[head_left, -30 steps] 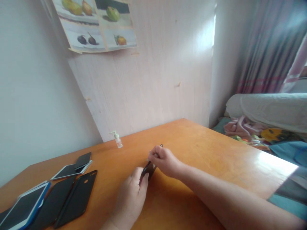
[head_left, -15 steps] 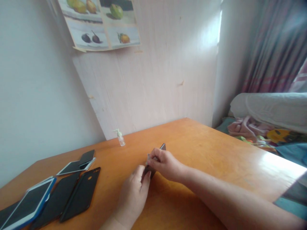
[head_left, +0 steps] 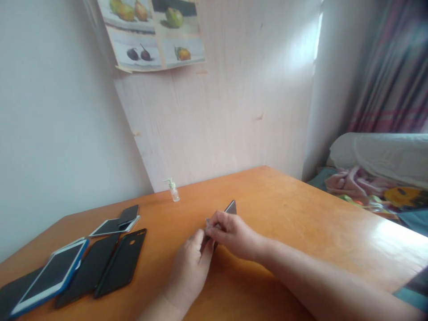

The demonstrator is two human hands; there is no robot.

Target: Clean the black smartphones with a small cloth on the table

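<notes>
From the head camera, an orange-brown wooden table [head_left: 301,223] fills the lower half of the scene, glossy, with a bright patch of window light on its right end. Near its middle both hands meet on a dark phone [head_left: 230,208], which is tilted with its far corner lifted off the wood: the right hand [head_left: 234,234] curls its fingers closed over the phone's near part, and the left hand [head_left: 192,265] pinches the near end with fingers drawn together. A small clear pump bottle [head_left: 173,191] stands upright at the far edge. At the left lie a blue-edged phone [head_left: 50,278], two black phone cases [head_left: 107,267] side by side, and a white phone [head_left: 112,226] with a small dark phone [head_left: 129,214] on top. A pale wood-grain panel [head_left: 217,111] leans against the white wall, carrying a fruit poster [head_left: 154,33]. Far right, striped curtains [head_left: 394,71] hang above a bed heaped with bedding [head_left: 377,154].
</notes>
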